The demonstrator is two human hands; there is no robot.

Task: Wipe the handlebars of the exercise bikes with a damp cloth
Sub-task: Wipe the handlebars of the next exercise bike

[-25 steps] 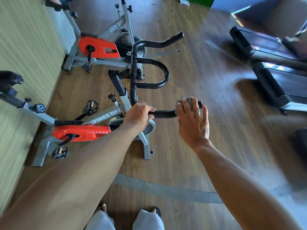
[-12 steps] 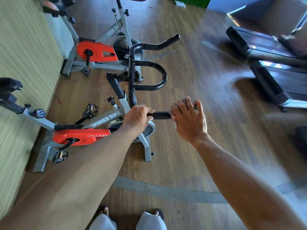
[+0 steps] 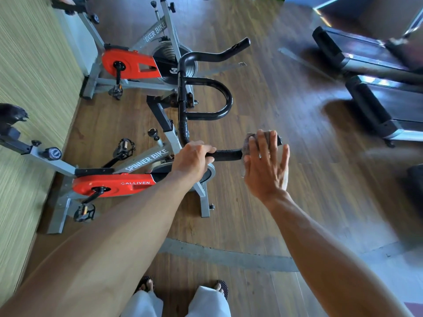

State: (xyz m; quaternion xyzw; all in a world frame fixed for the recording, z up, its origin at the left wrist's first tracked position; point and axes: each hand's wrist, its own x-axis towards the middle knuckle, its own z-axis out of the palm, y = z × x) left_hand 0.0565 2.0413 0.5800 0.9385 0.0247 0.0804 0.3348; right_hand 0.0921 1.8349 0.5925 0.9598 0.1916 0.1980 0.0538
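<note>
The near exercise bike (image 3: 146, 160) has a red chain guard and black handlebars (image 3: 226, 155) that reach toward me. My left hand (image 3: 192, 159) grips the near bar just past its bend. A grey-brown cloth (image 3: 248, 143) lies over the end of that same bar. My right hand (image 3: 265, 170) presses on it with straight, spread fingers, the little finger splayed off to the right. The thumb is hidden. A short bare stretch of bar shows between my hands. The far bar and the U-shaped loop (image 3: 217, 99) stand untouched.
A second, alike bike (image 3: 128, 62) stands just behind the first, along the green wall (image 3: 27, 65). The near bike's black saddle (image 3: 11, 115) is at the left edge. Two treadmills (image 3: 377, 106) sit at the right across wooden floor. My feet show at the bottom.
My right hand has slid with the cloth outward along the bar to its end, and its fingers have spread. My left hand keeps its grip.
</note>
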